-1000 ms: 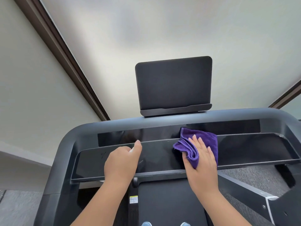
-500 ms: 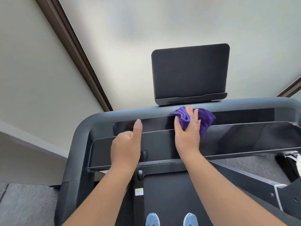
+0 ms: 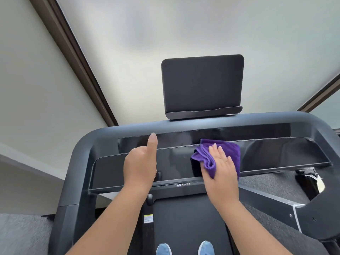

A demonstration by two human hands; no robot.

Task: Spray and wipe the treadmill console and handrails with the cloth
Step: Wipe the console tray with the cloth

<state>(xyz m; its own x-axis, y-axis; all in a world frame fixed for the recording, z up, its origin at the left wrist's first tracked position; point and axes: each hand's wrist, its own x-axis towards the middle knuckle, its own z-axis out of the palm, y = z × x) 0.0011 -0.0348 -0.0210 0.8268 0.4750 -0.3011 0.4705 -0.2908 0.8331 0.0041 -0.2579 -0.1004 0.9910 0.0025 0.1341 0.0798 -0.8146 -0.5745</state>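
Right hand (image 3: 221, 167) flat on purple cloth (image 3: 230, 151)

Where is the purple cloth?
In the head view, the crumpled purple microfibre cloth lies right of centre on the glossy black console, under the right hand.

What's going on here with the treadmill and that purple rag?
A person is standing on a treadmill, wiping its glossy black console. The right hand presses a crumpled purple cloth flat against the console panel, right of its middle. The left hand rests on the console's left half with the thumb pointing up. No spray bottle is in view. The tablet holder above is untouched.
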